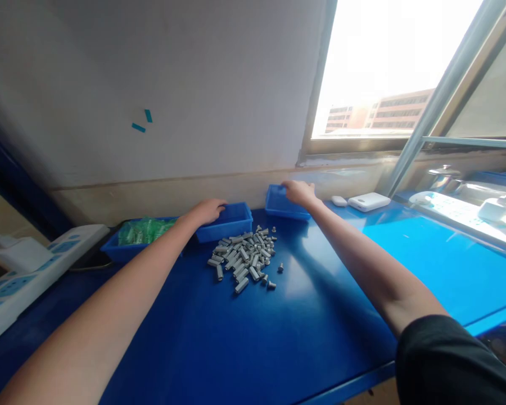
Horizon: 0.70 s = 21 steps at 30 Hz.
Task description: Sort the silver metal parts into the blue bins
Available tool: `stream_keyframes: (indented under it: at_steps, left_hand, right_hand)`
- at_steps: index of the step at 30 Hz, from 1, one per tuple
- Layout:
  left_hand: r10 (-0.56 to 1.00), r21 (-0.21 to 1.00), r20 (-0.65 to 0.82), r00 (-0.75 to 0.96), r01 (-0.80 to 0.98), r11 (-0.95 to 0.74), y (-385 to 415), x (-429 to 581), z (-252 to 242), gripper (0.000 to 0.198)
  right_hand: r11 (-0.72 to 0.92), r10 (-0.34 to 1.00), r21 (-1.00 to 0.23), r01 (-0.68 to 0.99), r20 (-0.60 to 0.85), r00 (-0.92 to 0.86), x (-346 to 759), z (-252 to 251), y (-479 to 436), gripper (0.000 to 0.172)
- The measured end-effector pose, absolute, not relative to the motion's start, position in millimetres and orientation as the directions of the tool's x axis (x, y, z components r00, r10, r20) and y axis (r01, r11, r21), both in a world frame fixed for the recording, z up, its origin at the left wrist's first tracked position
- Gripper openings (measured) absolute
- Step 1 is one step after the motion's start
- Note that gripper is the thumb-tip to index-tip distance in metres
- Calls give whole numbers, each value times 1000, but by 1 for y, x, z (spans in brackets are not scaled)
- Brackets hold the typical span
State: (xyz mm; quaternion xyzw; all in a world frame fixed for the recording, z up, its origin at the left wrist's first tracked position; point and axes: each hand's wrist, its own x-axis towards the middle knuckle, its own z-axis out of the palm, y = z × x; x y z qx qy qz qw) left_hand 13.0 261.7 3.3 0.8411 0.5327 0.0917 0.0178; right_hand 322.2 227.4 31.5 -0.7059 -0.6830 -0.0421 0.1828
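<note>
My left hand point(209, 212) grips the left rim of a blue plastic bin point(225, 229), its fingertips hooked over the edge. A second, smaller-looking blue bin point(287, 212) stands to the right, by the wall. My right hand point(299, 192) holds that bin at its far right rim, fingers curled over it. In front of the two bins lies a loose heap of grey metal hex standoffs point(240, 259). Several short screws point(271, 286) are scattered along the heap's right side. Both bins show bare blue insides where visible.
Another blue bin point(126, 253) with green plastic bags point(145, 230) sits left, partly behind my left forearm. Power strips lie at the far left point(34, 281) and right point(459, 216). A white box point(369, 201) rests near the window. The blue table point(244, 349) ends at a front edge.
</note>
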Motion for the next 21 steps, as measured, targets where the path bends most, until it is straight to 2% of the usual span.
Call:
stream_keyframes:
  at_steps: [5,14,16,21]
  left_hand:
    - [904,126,134,406,898,-422,245,12,5,38]
    - [907,106,152,393,906,-410,216,15,7,40]
    - [910,93,155,384,912,-400,214,16,10,39]
    - [923,72,190,334,933,-352,230,10,19,38]
  right_hand:
    - [156,971,-210,965,212,-111,293,22,234,38]
    - [352,926,-216,911,224,-305,280,17,215,35]
    - [340,922,-192,921,259,-287,282,21,210,35]
    - [219,863,-240,946,500,-73,272,31,172,40]
